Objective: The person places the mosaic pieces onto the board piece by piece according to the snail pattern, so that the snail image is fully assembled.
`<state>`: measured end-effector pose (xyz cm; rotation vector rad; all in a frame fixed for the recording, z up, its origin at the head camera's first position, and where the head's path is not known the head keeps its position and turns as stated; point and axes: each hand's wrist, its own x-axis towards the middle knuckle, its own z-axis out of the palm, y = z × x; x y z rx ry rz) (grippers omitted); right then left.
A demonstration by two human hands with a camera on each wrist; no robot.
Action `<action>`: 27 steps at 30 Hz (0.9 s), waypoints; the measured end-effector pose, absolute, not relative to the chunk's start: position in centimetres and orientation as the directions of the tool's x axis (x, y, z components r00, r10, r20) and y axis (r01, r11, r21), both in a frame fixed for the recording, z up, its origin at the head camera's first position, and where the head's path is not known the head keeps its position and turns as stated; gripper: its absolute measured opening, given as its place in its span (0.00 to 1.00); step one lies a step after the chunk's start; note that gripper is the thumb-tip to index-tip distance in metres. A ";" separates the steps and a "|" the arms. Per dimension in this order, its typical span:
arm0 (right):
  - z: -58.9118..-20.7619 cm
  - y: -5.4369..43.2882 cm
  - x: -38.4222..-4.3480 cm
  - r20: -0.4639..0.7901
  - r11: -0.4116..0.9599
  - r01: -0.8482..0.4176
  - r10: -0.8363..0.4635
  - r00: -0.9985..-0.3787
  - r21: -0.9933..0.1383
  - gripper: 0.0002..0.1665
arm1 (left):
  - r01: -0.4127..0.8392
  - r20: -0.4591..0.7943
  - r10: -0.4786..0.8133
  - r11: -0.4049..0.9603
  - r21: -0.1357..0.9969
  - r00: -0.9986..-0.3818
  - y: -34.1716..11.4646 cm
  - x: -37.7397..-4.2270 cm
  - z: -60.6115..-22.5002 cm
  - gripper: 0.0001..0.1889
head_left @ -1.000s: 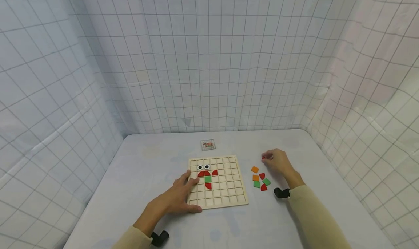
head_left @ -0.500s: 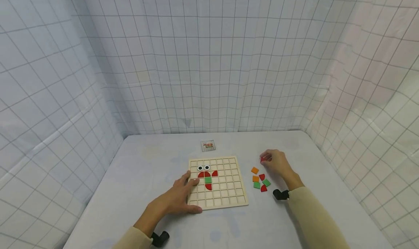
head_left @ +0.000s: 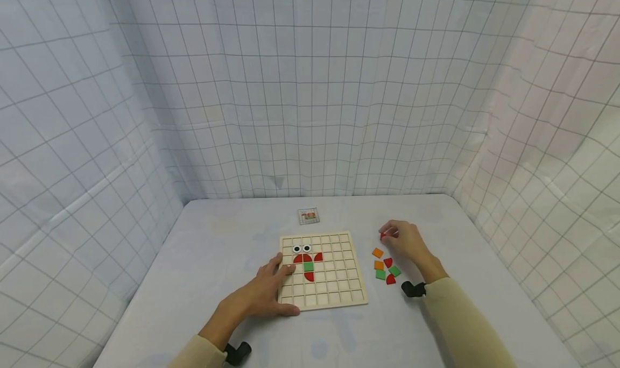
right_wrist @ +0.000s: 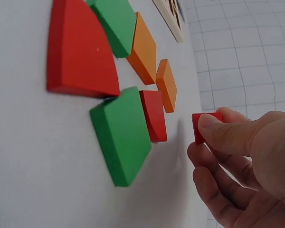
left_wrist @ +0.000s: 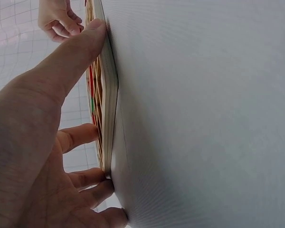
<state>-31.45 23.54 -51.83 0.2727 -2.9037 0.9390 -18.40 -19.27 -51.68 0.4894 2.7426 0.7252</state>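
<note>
A pale wooden grid board (head_left: 339,287) lies in the middle of the table. My left hand (head_left: 263,290) rests along its left side, thumb at the front edge, index finger over the cells. On the board sit two eye tiles (head_left: 307,248), a green square tile (head_left: 308,267) and several red quarter-circle tiles (head_left: 309,276). To the right, my right hand (head_left: 406,242) pinches a red tile (right_wrist: 197,128) between thumb and index finger, held above the table. Below that hand lie loose orange tiles (right_wrist: 145,50), green tiles (right_wrist: 123,137) and red tiles (right_wrist: 78,52).
Behind the board lies a small picture card (head_left: 308,216) with a coloured figure on a grid. White grid-patterned curtains (head_left: 310,104) enclose the table (head_left: 218,239) at the back and both sides. Black camera mounts (head_left: 413,289) sit at the wrists.
My right hand has moved slightly left toward the board, carrying the red tile. The left hand and the tiles on the board stay as they were.
</note>
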 end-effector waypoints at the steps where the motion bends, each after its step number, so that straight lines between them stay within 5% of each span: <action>1: -51.8 23.4 -31.4 0.132 0.796 -0.200 -0.151 -0.980 -0.572 0.09 | 0.253 -0.163 0.384 0.819 0.515 -0.909 -19.3 -18.4 -51.7 0.60; 14: -50.6 20.5 -30.3 0.144 0.707 -0.266 -0.229 -0.963 -0.655 0.11 | 0.250 -0.165 0.377 0.826 0.505 -0.912 -19.2 -18.5 -51.6 0.60; 27: -50.5 15.6 -27.9 0.257 0.583 -0.484 -0.430 -0.865 -0.653 0.05 | 0.244 -0.172 0.382 0.816 0.525 -0.908 -19.1 -18.5 -51.7 0.60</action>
